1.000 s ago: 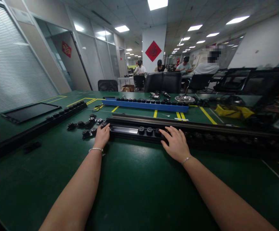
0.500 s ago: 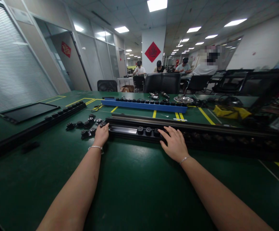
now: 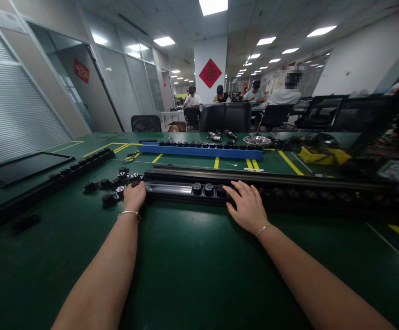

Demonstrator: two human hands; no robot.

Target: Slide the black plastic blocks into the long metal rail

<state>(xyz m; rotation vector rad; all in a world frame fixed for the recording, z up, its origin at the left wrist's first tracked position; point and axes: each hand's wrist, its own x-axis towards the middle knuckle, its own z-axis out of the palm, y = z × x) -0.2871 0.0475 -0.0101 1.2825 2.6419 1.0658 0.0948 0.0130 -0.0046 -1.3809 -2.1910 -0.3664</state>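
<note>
My left hand [image 3: 134,197] is closed around a small black socket module [image 3: 136,183] at the left end of a long black rail [image 3: 182,195]. Its fingertips are partly hidden. A bare silvery channel [image 3: 170,188] shows in the rail's left part, with black round-faced sockets [image 3: 197,188] seated to the right of it. My right hand [image 3: 249,208] lies over the rail with fingers spread, its fingertips touching or just above a seated socket. Several loose black socket modules [image 3: 105,184] lie just left of my left hand.
Behind the rail runs a second dark rail [image 3: 199,173], then a blue channel [image 3: 199,151] with sockets. At left are a black rail [image 3: 62,178] and a flat dark panel [image 3: 27,168]. A metal dish [image 3: 257,140] and yellow tray [image 3: 323,156] stand far right. People sit beyond.
My left hand has shifted slightly left and towards me with the socket module. My right hand stays on the rail. The whole view has turned a little to the right.
</note>
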